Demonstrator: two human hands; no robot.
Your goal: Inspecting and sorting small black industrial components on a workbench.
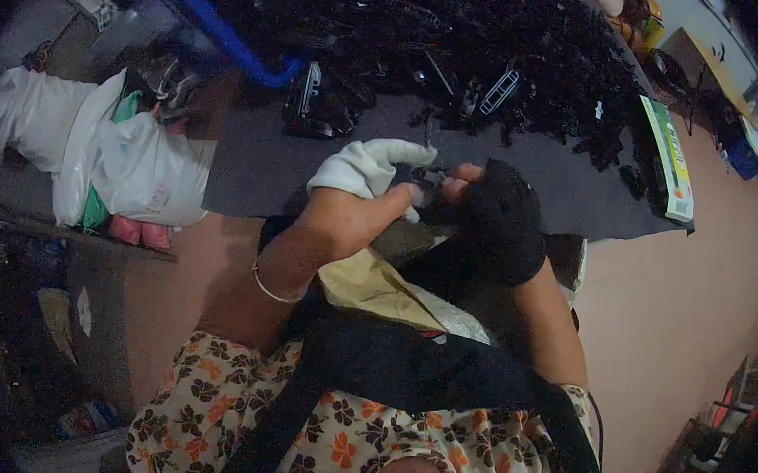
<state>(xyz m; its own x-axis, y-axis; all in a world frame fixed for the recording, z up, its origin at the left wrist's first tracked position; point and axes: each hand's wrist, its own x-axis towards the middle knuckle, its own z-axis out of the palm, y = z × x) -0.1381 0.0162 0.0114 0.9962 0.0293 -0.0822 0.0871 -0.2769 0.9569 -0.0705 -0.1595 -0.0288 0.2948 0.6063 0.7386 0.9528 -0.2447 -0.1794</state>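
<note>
My left hand (358, 190), in a white glove that leaves the thumb bare, is closed with thumb and fingers on a small dark part (434, 178). From the other side, my right hand (500, 209) grips the same part, its bare fingertips coming out of a black glove. The part is black with a greyish bit. It is too small and dim for its kind to show. Both hands are over the near edge of a table with a dark grey cover (256, 149). Beyond them lies a big heap of small black parts (505, 31), several with light metallic strips.
A blue bar (209, 14) slants along the heap's left side. White plastic bags (146, 167) are stacked at the left. A green-and-white box (670, 158) lies at the table's right edge. A yellowish sheet or bag (374, 290) sits below my hands, near my lap.
</note>
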